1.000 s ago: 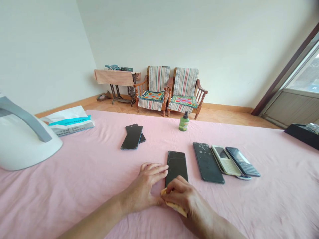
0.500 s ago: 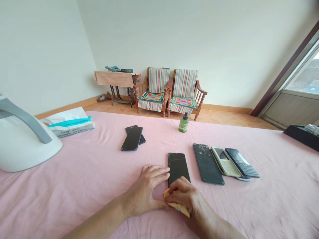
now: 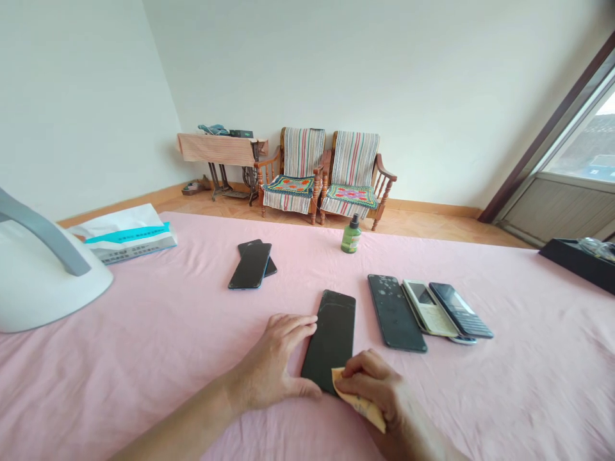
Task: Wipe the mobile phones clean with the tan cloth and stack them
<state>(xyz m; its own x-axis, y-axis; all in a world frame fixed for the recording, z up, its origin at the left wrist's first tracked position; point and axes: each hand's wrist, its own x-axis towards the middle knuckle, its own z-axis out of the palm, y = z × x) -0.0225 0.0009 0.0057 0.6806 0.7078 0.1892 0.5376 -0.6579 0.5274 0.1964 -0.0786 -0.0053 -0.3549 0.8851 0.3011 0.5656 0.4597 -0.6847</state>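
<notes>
A black smartphone (image 3: 330, 336) with cracks near its top lies screen up on the pink cloth (image 3: 192, 358). My left hand (image 3: 273, 365) is open along its left side, fingertips at the upper left edge and thumb stretched toward the bottom corner. Pinched in my right hand (image 3: 377, 390) is a folded yellow wiping cloth (image 3: 360, 403), which touches the phone's lower right corner. To the right lie a larger black smartphone (image 3: 396, 314) with pale spots, a white keypad phone (image 3: 429, 307) and a dark keypad phone (image 3: 460, 310). Something partly hidden shows under the keypad phones.
Two stacked smartphones (image 3: 250, 265) lie at the middle left. Behind stands a green spray bottle (image 3: 351, 235). A tissue pack (image 3: 132, 235) and a white appliance with a grey handle (image 3: 48, 282) are at left; a black box (image 3: 579, 262) sits at the right edge.
My right hand has moved slightly right and down with the cloth, uncovering the phone's lower part. The phone's lower end has swung left. The view has shifted a little.
</notes>
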